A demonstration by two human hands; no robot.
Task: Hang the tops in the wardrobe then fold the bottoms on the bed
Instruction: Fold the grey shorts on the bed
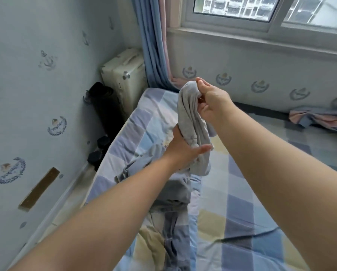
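Centre of frame, above the bed: both bare arms were stretched out, a bunched grey garment (pixel 193 122) held up between the hands.
Right hand (pixel 212 102): up top, fingers and thumb pinched tight on the garment's upper end, cloth spilling down from the pinch.
Left hand (pixel 185 147): lower down, cupped round the garment's middle, thumb laid across the front, fingers hidden behind the cloth.
Grey garment: twisted and hanging, its lower end loose just over the bedding; top or bottom, I couldn't tell.
Bed (pixel 242 192): checked cover in blue, yellow and white, filling the lower right of the frame.
Pile on bed (pixel 173 196): more grey and blue clothes were heaped lower centre, under the hands, lying on the cover.
Suitcase (pixel 122 75): cream hard case, shut, standing in the corner at upper centre-left beside the blue curtain (pixel 152 45); contents not visible.
Dark bag (pixel 105 106): black, slumped against the suitcase; contents not visible.
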